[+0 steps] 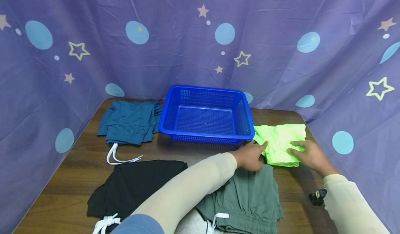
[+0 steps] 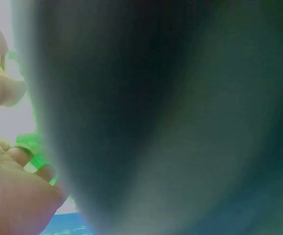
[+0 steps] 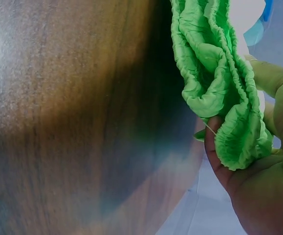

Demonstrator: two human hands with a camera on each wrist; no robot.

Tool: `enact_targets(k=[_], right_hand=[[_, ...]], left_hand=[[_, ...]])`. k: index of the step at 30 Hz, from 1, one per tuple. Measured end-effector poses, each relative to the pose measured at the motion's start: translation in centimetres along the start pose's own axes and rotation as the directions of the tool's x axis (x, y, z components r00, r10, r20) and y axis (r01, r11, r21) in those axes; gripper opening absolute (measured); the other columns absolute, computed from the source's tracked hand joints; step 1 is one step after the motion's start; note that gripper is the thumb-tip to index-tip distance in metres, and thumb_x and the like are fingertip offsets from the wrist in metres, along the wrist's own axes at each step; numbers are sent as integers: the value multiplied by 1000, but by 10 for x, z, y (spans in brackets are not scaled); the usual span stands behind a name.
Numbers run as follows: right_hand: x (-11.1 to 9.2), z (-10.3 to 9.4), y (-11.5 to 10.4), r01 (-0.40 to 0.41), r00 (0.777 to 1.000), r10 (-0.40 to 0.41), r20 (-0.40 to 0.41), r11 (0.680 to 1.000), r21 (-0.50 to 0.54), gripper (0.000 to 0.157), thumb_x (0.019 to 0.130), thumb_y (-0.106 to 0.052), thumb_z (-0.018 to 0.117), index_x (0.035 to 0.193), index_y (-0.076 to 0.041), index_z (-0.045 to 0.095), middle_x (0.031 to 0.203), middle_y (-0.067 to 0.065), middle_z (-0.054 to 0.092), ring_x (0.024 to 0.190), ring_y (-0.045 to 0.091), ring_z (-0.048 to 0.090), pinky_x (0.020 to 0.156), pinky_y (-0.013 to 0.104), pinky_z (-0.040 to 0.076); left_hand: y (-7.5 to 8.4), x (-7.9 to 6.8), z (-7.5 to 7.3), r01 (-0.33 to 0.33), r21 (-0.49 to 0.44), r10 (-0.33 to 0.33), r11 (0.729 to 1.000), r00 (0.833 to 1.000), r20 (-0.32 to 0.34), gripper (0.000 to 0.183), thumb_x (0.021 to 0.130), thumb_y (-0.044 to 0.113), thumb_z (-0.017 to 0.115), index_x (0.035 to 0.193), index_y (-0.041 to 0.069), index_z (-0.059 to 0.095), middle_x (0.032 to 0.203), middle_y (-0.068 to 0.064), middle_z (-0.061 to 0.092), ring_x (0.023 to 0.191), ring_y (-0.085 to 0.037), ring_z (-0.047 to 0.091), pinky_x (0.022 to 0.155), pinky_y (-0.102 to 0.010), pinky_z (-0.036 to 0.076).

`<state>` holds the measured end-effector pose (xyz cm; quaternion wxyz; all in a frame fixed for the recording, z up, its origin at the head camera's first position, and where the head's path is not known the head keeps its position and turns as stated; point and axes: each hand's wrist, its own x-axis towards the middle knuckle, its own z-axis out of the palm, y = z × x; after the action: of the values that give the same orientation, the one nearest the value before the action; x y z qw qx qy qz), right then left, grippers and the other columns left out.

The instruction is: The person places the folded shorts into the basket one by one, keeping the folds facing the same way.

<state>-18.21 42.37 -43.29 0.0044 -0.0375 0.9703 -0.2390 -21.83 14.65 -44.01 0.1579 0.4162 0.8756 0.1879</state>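
Neon green elastic-waisted shorts (image 1: pixel 281 142), folded into a compact bundle, lie at the right of the wooden table. Their gathered waistband shows close up in the right wrist view. My right hand (image 1: pixel 312 156) grips the right end, thumb and fingers on either side of the cloth. At the opposite end, my left hand (image 1: pixel 249 156) pinches the left edge, just above the grey-green shorts (image 1: pixel 250 199). In the left wrist view a dark blurred surface covers most of the frame, with my left hand (image 2: pixel 19 196) at its left side.
A blue plastic basket (image 1: pixel 204 136) stands at the table's back, close beside the green shorts. Folded blue shorts (image 1: pixel 129 121) with white drawstrings lie at back left. Black shorts (image 1: pixel 140 183) lie at front left, partly under my left arm. A patterned curtain (image 1: pixel 187 36) hangs behind.
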Motion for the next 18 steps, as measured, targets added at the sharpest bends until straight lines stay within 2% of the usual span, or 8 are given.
enact_targets(k=[2,4,8,12,15,16,18], right_hand=[[-1,-2,1,9,1000,-9,-21,1000,10,54,98,-38,69,128,8,66,132,36,57,125,57,47,99,68,39],[-2,-6,1,14,999,-13,-46,1000,16,54,98,-38,70,127,7,67,131,36,58,125,57,48,98,67,40],[-6,-16,0,0,997,3,-77,1000,30,54,98,-38,70,127,7,67,131,37,57,124,57,48,96,67,40],[-9,-28,-4,-14,994,19,-105,999,47,54,97,-39,70,127,6,68,132,37,57,124,57,48,94,67,41],[-11,-34,-7,-27,994,33,-108,998,58,56,97,-41,70,129,5,67,134,37,55,127,58,46,96,68,39],[-11,-35,-8,-32,994,38,-105,998,59,57,97,-42,70,129,5,67,135,37,54,128,58,45,96,69,39],[-12,-34,-8,-33,994,39,-103,997,65,56,97,-41,70,129,5,66,135,37,54,128,58,44,97,69,38]], left_hand=[[2,0,-3,-28,-7,28,1000,999,-15,87,94,23,63,165,12,14,139,3,58,149,-13,28,122,-30,6],[5,1,-6,-61,-11,61,998,998,-29,86,95,23,62,164,9,13,120,4,64,144,-7,34,122,-28,1],[12,1,-13,-79,-20,78,997,996,-50,87,95,25,62,164,8,11,94,7,60,142,-4,35,121,-26,1],[18,1,-18,-54,-37,51,998,996,-74,89,96,29,63,165,14,10,113,5,64,147,-13,28,117,-25,19],[20,1,-19,-30,-74,25,997,997,-73,89,96,31,64,165,18,9,129,4,62,148,-17,24,108,-24,30],[20,1,-19,-31,-74,26,997,997,-73,89,96,31,63,165,18,9,122,5,63,146,-16,26,107,-23,31],[19,2,-18,-35,-81,29,996,997,-69,88,97,31,63,165,16,9,112,6,63,146,-12,29,113,-23,25]])
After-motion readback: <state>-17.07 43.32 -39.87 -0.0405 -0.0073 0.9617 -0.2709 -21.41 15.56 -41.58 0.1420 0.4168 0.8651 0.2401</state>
